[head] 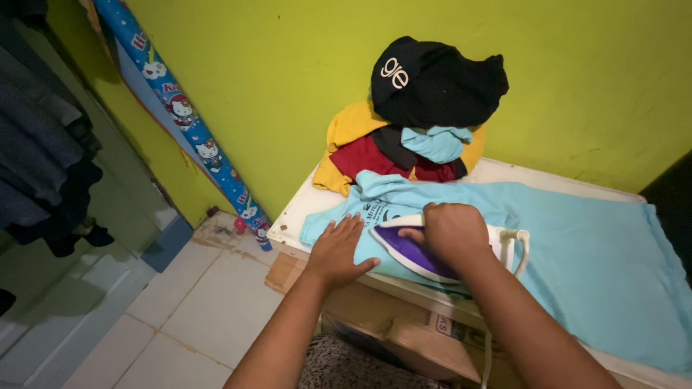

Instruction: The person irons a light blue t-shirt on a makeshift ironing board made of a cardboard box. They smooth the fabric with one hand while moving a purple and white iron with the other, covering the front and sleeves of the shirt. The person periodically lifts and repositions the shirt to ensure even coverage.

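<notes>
Your right hand is wrapped around the handle of the purple and white iron, fingers curled shut over it so the handle itself is mostly hidden. The iron sits flat on the light blue shirt, with its pointed nose aimed left, toward your other hand. Your left hand lies flat and open on the cloth just beside that nose, fingers spread, holding nothing and only pressing the fabric down near the shirt's left end.

The shirt is spread across the white bench from left to right. To the right of the iron the cloth lies broad and fairly smooth, hanging a little over the near edge. At the left end it is bunched and creased, and the printed part is folded under itself. Going by that, I would judge that the wide right-hand stretch is mostly dealt with, while the left end under your palm is yet to be flattened; the underside of the shirt cannot be seen at all.

At the far left of the bench, against the green wall, there is a heap of clothes: black on top, then yellow, red and a bit of light blue, all crumpled and unfolded. No pressed or folded stack shows anywhere in view, so most of the work looks to be ahead of you. The iron's white cord loops off its back end, to the right of your wrist.
</notes>
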